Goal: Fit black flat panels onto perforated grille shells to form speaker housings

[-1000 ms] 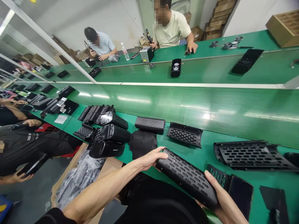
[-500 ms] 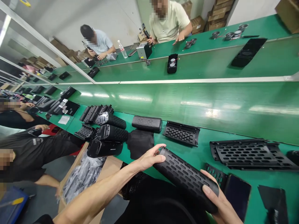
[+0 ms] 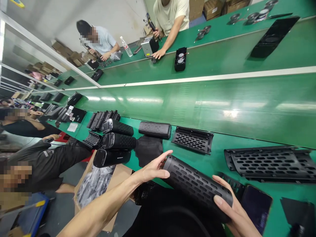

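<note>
**Head view: speaker shell held at near bench edge**

Head view, near to far. My left hand point(image 3: 150, 169) grips one end of the black perforated speaker shell point(image 3: 196, 186); my right hand point(image 3: 228, 207) clasps the other end from below. Shell is cylindrical, matte, with rows of oval slots, held tilted over the near edge of the green bench point(image 3: 217, 164). A phone point(image 3: 256, 207) lies just beside my right hand. Beyond, a curved grille point(image 3: 192, 140) and a larger grille point(image 3: 269, 163) crowd the bench. Farther, the green conveyor belt point(image 3: 197, 108) runs bare.
</note>
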`<state>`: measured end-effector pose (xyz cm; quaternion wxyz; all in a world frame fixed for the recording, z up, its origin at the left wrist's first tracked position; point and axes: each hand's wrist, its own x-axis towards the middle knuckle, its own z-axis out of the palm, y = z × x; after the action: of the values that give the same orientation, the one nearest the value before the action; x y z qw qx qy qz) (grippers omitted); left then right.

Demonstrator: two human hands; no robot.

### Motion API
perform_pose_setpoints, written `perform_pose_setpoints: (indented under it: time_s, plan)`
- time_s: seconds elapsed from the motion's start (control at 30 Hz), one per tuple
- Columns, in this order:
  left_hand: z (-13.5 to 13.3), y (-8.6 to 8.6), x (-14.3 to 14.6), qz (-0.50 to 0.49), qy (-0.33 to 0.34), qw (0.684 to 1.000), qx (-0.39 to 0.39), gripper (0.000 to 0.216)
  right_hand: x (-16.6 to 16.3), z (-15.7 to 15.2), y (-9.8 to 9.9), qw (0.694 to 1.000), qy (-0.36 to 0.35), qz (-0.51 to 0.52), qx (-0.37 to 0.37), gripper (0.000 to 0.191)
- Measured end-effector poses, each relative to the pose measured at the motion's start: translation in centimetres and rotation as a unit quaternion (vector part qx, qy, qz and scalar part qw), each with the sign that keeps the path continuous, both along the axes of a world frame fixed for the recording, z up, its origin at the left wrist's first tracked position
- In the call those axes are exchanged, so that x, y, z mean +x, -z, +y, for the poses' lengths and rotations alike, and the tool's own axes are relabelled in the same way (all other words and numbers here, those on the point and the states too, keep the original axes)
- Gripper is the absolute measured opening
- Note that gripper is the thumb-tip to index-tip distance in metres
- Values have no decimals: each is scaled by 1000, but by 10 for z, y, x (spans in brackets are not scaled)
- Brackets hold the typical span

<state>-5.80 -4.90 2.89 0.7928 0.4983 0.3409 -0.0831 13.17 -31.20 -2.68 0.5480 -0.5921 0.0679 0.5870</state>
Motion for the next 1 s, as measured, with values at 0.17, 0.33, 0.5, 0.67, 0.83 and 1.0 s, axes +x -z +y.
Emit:
perform_pose_setpoints:
  time_s: [0.17, 0.33, 0.5, 0.67, 0.83, 1.0]
  plan:
    - [-2, -6, 1, 12, -4, 999, 41, 105, 3, 4, -1, 1000, 6, 8, 14, 79]
    - [-3, -12, -1, 30, 9, 995, 91, 103, 4, 2, 7, 998, 12, 50, 35, 82]
    - [-3, -13, -1, 27, 15, 992, 123, 104, 7, 3, 12, 998, 4, 55, 39, 84]
    - [1, -19, 4, 50, 38, 986, 156, 102, 10, 9, 12, 996, 11, 83, 39, 82]
    - [2, -29, 8, 105, 53, 976, 183, 89, 4, 13, 11, 985, 33, 167, 20, 83]
    - [1, -30, 9, 168, 69, 958, 222, 83, -3, 17, 12, 978, 54, 202, 11, 83]
